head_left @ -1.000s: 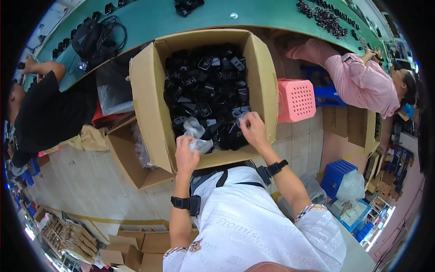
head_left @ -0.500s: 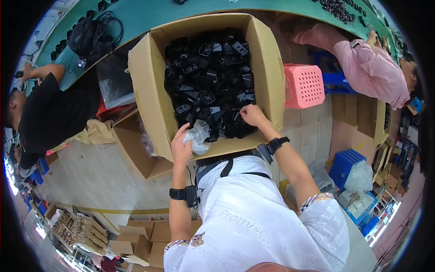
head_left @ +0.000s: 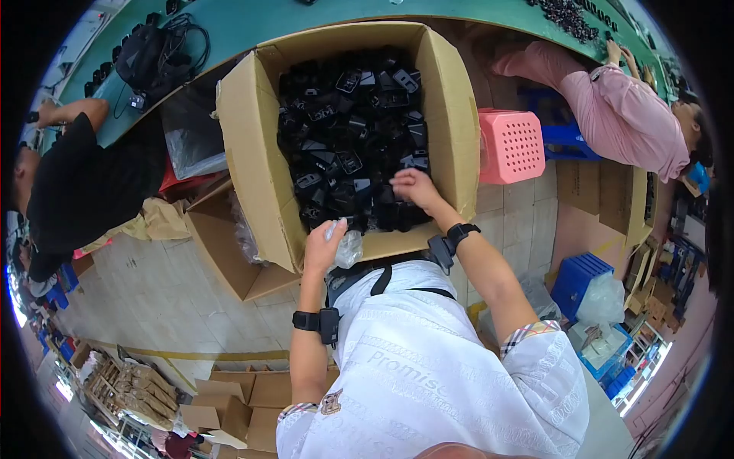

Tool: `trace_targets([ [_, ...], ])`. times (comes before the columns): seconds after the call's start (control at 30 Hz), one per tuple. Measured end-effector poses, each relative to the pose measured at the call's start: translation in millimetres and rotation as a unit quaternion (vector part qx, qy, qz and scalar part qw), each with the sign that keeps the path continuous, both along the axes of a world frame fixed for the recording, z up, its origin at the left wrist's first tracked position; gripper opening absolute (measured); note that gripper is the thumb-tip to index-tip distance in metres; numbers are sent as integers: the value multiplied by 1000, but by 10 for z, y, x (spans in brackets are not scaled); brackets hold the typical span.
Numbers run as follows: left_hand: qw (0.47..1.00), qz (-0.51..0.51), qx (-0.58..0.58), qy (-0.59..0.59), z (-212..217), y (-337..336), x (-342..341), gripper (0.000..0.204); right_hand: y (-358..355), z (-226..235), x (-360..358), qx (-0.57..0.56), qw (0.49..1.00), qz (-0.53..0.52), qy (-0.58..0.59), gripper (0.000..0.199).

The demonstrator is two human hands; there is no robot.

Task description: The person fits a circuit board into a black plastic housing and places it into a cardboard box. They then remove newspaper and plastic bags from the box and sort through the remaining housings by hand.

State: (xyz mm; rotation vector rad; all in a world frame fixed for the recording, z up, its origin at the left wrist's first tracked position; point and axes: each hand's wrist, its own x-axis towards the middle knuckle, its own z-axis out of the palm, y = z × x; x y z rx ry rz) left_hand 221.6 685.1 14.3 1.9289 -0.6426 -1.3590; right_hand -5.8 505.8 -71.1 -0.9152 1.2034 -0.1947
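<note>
A big open cardboard box point(head_left: 254, 164) stands before me, filled with a heap of small black plastic parts point(head_left: 352, 122). At its near left corner my left hand point(head_left: 324, 246) is closed on a crumpled clear plastic bag point(head_left: 349, 250), which hangs by the near wall. My right hand point(head_left: 414, 189) is over the near right part of the heap, its fingers bent and pointing left. Motion smears those fingertips, so whether they hold a part is unclear.
A pink perforated stool point(head_left: 512, 145) stands right of the box, and a smaller open carton point(head_left: 222, 245) to its left. Beyond runs a green worktable point(head_left: 329, 14) with a black bag point(head_left: 141, 61). One co-worker point(head_left: 84, 191) sits at left, another in pink point(head_left: 627, 115) at right.
My right hand has shifted left and slightly farther over the heap. My left hand has moved right and nearer to me, drawing the plastic bag lower and bunching it smaller.
</note>
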Motion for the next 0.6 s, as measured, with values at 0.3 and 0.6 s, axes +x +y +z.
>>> trace_targets([
  [0.3,971,-168,-87,-149,34,23,-63,21,82,-41,29,-271,724,549,316,37],
  [0.6,980,-172,7,-104,102,28,-64,23,59,-98,125,-280,747,496,342,20],
])
